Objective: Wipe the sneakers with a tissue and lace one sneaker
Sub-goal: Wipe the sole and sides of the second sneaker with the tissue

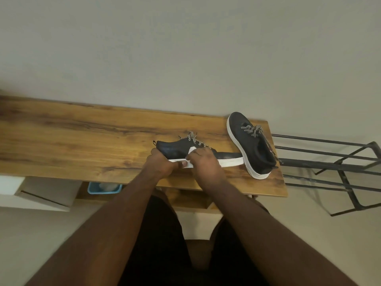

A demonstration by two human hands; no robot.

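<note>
Wiping is the step I judge to be in hand: from the head view, the near sneaker (185, 150) lies on its side on the wooden worktop (82, 137), toe pointing right, white sole facing me, and both hands are on it.

My left hand (160, 162) grips the heel end, fingers curled over the upper and thumb against the sole edge, steadying the shoe. My right hand (204, 162) is closed on a white tissue (191, 150), pressing it against the dark side panel just below the lacing; a corner of the tissue shows above the knuckles and a strip of it seems to trail down over the sole, though the hand hides most of it, so I cannot say how it is folded.

The second sneaker (251, 145) sits upright near the worktop's right end, its heel touching the toe of the first. Both show patterned laces (193, 137), loosely threaded.

The next move, as I read it, calls for drawing the tissue along the side toward the toe while the left grip keeps the shoe from sliding, then turning it to reach the far side. Lacing has not yet begun.
</note>
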